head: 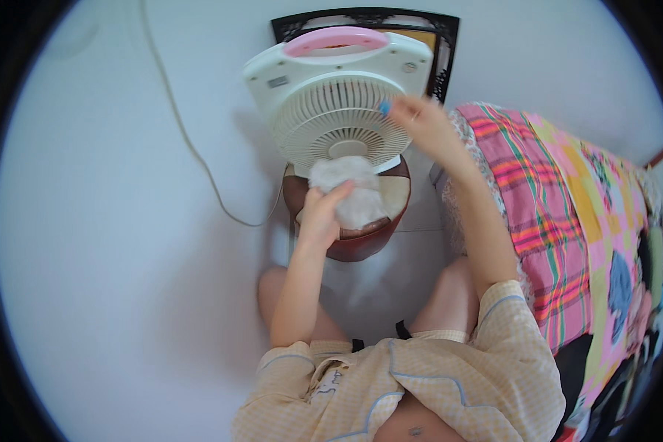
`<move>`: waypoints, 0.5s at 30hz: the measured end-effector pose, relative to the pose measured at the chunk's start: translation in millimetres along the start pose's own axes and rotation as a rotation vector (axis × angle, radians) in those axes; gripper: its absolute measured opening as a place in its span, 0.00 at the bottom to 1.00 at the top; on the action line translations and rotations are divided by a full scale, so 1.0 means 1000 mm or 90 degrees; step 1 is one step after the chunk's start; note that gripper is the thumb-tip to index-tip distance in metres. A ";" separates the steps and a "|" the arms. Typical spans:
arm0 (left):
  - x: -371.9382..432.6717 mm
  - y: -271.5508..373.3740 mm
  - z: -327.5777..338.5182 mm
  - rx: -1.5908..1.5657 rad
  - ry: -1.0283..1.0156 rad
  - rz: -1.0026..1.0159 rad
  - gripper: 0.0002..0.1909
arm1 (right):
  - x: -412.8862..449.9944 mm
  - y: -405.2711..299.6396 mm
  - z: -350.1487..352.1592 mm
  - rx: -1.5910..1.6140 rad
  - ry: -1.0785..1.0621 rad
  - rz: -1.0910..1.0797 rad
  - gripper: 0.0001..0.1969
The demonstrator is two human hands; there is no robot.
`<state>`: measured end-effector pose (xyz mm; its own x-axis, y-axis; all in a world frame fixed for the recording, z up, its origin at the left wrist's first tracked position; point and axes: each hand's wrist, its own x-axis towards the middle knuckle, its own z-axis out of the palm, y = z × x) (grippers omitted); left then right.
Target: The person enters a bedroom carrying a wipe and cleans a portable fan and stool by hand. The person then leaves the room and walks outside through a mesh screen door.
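Note:
My left hand (321,214) grips a crumpled white cloth (359,207), thumb on top, over the seat of a round stool (395,193). On that stool stands a white box fan (262,72) with a pink carry handle (337,40) and a round slatted grille (304,124). In front of the right side of the grille is my right hand (428,130), blurred. Its fingertips pinch a small blue object (385,107), too smeared to identify. Whether it touches the grille, I cannot tell. The cloth covers the lower part of the grille.
A pale cable (190,146) hangs along the white wall on the left and runs to the stool. Behind the fan is a dark carved frame (447,66). At the right, a bed carries a pink plaid cover (522,182) and several garments (619,287).

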<state>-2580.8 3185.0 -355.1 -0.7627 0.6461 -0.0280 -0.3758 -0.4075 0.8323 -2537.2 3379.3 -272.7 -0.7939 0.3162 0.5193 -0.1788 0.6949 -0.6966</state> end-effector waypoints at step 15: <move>0.096 -0.122 -0.132 -0.161 0.380 0.110 0.16 | 0.203 0.031 0.011 -0.164 -0.287 -0.097 0.20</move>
<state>-2677.4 3211.6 -531.8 -0.9560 0.1190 -0.2681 -0.2780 -0.6592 0.6987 -2710.7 3458.2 -194.3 -0.9510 -0.0702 0.3011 -0.2083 0.8651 -0.4562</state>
